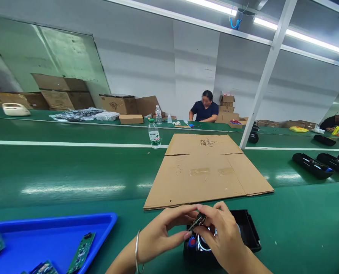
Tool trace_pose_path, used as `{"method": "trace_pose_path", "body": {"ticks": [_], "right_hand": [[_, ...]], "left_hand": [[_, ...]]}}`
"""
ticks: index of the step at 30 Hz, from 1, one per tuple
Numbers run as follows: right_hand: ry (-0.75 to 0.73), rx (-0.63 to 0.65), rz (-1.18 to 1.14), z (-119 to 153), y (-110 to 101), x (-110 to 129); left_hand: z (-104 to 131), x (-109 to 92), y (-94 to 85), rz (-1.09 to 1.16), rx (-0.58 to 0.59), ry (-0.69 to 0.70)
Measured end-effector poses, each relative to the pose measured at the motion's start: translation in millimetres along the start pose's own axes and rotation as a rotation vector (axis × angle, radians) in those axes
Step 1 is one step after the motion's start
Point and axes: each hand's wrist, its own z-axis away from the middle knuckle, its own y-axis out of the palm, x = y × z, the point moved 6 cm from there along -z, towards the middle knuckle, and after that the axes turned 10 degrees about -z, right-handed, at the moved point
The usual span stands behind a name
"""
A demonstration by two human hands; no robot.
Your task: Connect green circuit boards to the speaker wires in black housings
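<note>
A small circuit board (197, 221), seen nearly edge-on, is held between my two hands. My left hand (169, 230), with a bangle at its wrist, pinches the board's left end between thumb and fingers. On the other end, the fingers of my right hand (223, 228) close round it. Just below the board lies an open black plastic housing (251, 232), partly covered by my right hand. Inside it show a round, shiny silver-rimmed part (203, 243) and a small red-and-blue piece (192, 242).
A blue tray (55, 224) with several green circuit boards (82, 251) stands at left. Flattened cardboard (209, 182) lies ahead, near a water bottle (154, 134). Black housings (312, 166) sit at right. A co-worker (206, 108) sits across the bench.
</note>
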Motion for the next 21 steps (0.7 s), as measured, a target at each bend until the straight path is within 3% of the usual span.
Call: {"method": "trace_pose_path", "body": {"ticks": [5, 8, 12, 16, 18, 21], "right_hand": [[0.070, 0.088, -0.044, -0.6, -7.7, 1.8], [0.336, 0.204, -0.055, -0.5, -26.8, -15.5], [0.682, 0.418, 0.122, 17.5, -44.5, -51.4], [0.788, 0.654, 0.277, 49.0, -29.1, -74.8], [0.773, 0.677, 0.258, 58.3, -15.7, -78.6], [0.737, 0.689, 0.289, 62.4, -3.4, -81.4]], "left_hand": [[-0.6, -10.4, 5.2, -0.019, 0.109, -0.025], [0.0, -4.0, 4.5, 0.045, 0.156, -0.112], [3.6, 3.4, 0.9, 0.048, 0.098, -0.296], [6.7, 3.9, 24.3, 0.213, 0.233, -0.477], [4.8, 6.9, 40.3, 0.306, 0.272, -0.529], [-1.4, 20.2, 61.3, 0.361, 0.226, -0.555]]}}
